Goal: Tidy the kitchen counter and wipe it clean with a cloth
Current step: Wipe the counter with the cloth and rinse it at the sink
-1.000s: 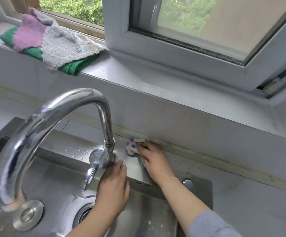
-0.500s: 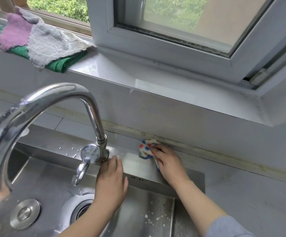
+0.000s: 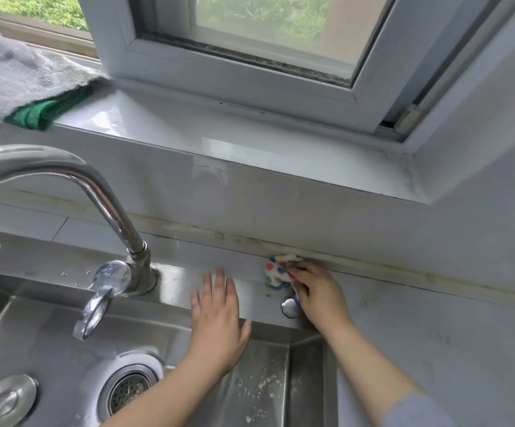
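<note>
The right hand has its grip clenched on a small white cloth with red, blue and yellow dots. The cloth is bunched into a wad and pressed into the seam where the back ledge of the stainless steel sink meets the wall, just beside the grey counter. The left hand lies released, fingers straight, flat on that ledge. The cloth looks soft and light, best held by its bunched rear. Crumpled, it shows no clear long axis; it juts toward the wall
</note>
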Demonstrator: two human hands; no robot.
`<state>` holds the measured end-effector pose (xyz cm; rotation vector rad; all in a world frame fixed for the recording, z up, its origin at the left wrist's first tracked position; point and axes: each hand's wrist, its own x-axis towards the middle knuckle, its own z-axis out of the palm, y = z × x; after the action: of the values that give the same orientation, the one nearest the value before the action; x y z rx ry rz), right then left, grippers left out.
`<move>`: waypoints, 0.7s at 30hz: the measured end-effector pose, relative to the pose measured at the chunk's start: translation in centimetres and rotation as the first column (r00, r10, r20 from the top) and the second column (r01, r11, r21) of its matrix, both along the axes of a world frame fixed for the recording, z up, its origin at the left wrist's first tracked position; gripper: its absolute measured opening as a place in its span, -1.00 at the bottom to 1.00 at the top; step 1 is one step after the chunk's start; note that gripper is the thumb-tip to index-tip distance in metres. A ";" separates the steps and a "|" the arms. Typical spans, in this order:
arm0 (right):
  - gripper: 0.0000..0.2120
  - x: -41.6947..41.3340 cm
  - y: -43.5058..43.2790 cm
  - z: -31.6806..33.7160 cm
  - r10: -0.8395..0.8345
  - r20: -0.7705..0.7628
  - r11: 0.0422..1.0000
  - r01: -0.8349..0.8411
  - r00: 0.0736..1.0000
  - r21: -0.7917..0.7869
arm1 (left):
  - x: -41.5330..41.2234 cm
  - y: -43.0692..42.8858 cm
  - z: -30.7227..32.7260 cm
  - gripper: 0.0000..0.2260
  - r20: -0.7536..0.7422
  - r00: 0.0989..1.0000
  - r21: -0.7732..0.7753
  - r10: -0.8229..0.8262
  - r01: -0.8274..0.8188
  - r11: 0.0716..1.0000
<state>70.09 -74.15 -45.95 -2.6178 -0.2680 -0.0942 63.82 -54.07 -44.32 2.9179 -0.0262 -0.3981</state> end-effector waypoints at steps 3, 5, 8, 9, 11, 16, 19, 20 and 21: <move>-0.69 -0.7 -2.1 0.1 -0.025 0.030 1.000 0.025 0.999 -0.001 | 0.7 -1.6 0.1 -0.25 -0.024 0.999 0.005 -0.033 0.033 0.999; -0.70 -1.2 -3.4 0.3 -0.053 0.053 0.999 0.053 0.997 0.008 | 1.1 -2.5 0.1 -0.25 -0.015 0.999 -0.003 -0.038 0.038 0.999; -0.72 -1.8 -5.3 0.6 -0.102 0.065 0.995 0.103 0.993 -0.010 | 1.6 -3.8 0.0 -0.26 -0.025 0.999 -0.029 -0.048 0.047 0.998; -0.72 -2.0 -6.0 0.6 -0.117 0.066 0.993 0.119 0.991 -0.022 | 1.8 -4.2 -0.2 -0.27 -0.025 0.998 -0.031 -0.059 0.058 0.998; -0.72 -2.5 -7.4 0.5 -0.155 0.039 0.987 0.157 0.987 -0.042 | 2.0 -5.1 -0.2 -0.29 -0.036 0.997 -0.046 -0.075 0.073 0.996; -0.68 -3.9 -10.9 0.5 -0.299 -0.007 0.953 0.298 0.954 -0.052 | 2.1 -7.0 -0.6 -0.31 -0.052 0.994 -0.072 -0.098 0.094 0.993; -0.70 -4.3 -11.7 1.5 -0.344 0.016 0.939 0.344 0.939 0.025 | 2.1 -7.7 -1.0 -0.14 -0.040 0.986 -0.110 -0.162 0.156 0.982; -0.71 -4.3 -11.7 2.0 -0.369 0.043 0.928 0.366 0.928 0.063 | 2.2 -7.9 -1.0 -0.12 -0.024 0.984 -0.116 -0.178 0.174 0.978; -0.73 -4.2 -11.7 2.6 -0.395 0.075 0.917 0.388 0.916 0.096 | 2.4 -8.3 -1.2 -0.12 -0.003 0.983 -0.120 -0.185 0.183 0.976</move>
<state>65.85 -85.82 -43.37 -2.5546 0.2316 -0.3567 66.21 -62.40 -45.50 2.8026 -0.3094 -0.4301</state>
